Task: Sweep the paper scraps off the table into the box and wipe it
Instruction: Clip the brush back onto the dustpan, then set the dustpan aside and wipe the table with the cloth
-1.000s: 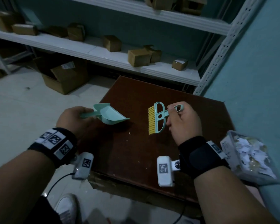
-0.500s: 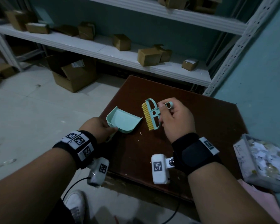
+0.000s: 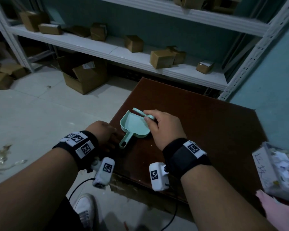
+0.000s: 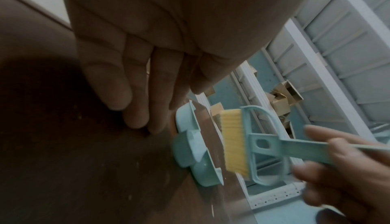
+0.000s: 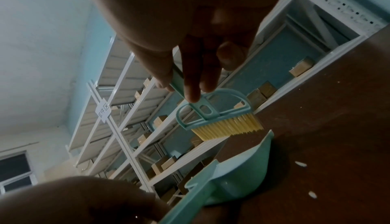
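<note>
Where the lower right corner of the head view cuts it off, a clear plastic box (image 3: 274,165) filled with white paper scraps (image 3: 285,165) sits at the right edge of the dark brown wooden table (image 3: 207,130), with handwritten characters on its near wall that I cannot read. Toward the middle of the frame, a mint-green plastic dustpan (image 3: 133,125) lies flat on the table's left part, handle pointing at the viewer. The left hand (image 3: 103,132) rests beside that handle with fingers (image 4: 137,94) straight, tips on the wood, holding nothing. The right hand (image 3: 163,127) pinches the handle of a mint-green hand brush with yellow bristles (image 4: 234,141), held just above the pan's far side. A few white flecks (image 5: 312,199) lie on the wood nearby. Beyond, white metal shelves (image 3: 123,52) carry small cardboard boxes (image 3: 162,59).
</note>
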The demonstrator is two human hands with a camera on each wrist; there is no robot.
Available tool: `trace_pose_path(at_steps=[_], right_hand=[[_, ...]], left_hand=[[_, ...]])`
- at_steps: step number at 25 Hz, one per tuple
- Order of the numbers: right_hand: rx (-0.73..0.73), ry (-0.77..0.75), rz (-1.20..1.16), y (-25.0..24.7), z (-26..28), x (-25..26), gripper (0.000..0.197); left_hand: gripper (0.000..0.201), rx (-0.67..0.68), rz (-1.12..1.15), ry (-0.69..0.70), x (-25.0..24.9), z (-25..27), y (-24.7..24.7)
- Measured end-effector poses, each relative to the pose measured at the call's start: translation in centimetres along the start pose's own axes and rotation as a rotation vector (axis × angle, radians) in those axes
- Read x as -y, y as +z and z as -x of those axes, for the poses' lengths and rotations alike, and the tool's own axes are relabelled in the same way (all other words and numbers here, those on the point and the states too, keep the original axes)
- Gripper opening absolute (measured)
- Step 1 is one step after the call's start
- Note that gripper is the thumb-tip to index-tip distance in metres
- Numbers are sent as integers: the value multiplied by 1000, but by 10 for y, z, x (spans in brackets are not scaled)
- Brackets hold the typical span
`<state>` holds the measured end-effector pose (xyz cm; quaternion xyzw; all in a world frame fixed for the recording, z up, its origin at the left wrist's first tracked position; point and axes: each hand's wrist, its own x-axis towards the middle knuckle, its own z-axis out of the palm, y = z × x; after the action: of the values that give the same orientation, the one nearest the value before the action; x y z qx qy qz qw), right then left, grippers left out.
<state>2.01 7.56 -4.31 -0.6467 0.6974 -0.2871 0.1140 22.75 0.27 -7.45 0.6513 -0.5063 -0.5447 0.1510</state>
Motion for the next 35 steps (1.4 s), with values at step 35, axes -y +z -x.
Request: trace_pose_path(at_steps=[35], right_hand=[[106,110,61,-18,39,-25,52]], left_hand=[[11,-225,-78,508,-43,41,31]])
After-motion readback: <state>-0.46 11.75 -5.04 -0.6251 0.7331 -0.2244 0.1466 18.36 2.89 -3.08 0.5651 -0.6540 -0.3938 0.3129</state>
